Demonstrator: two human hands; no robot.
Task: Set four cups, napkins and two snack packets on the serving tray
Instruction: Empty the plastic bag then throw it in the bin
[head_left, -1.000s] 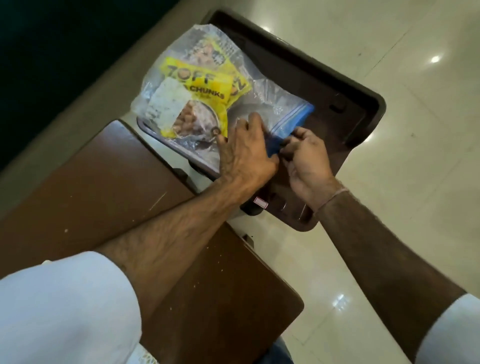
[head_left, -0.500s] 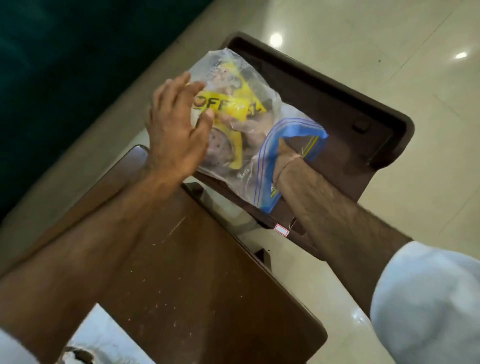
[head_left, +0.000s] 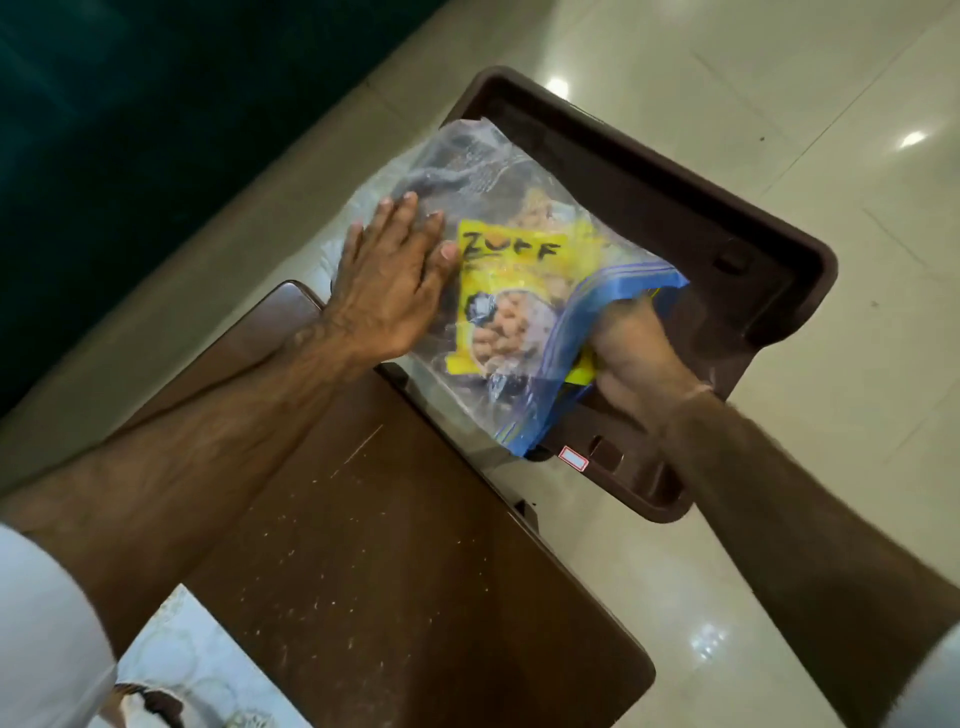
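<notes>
A clear zip bag (head_left: 467, 171) with a blue zip edge lies on the dark brown serving tray (head_left: 769, 228). Inside it is a yellow snack packet (head_left: 519, 270) printed with nut pictures; another yellow packet edge shows beneath it. My left hand (head_left: 389, 280) lies flat on the bag's left side, fingers spread, pressing it down. My right hand (head_left: 634, 353) is inside the bag's open mouth, closed on the near end of the yellow packet; plastic partly veils its fingers. No cups or napkins are in view.
A brown wooden tabletop (head_left: 389, 545) sits under my left forearm, touching the tray's near-left edge. Glossy cream floor tiles (head_left: 831, 130) surround the tray on the right. A dark wall (head_left: 130, 130) fills the upper left. A pale patterned cloth (head_left: 197, 670) shows at bottom left.
The bag's zip was opened and my right hand went inside. My left hand shifted from the zip to the bag's left side and now presses flat; the packet sits nearer the mouth.
</notes>
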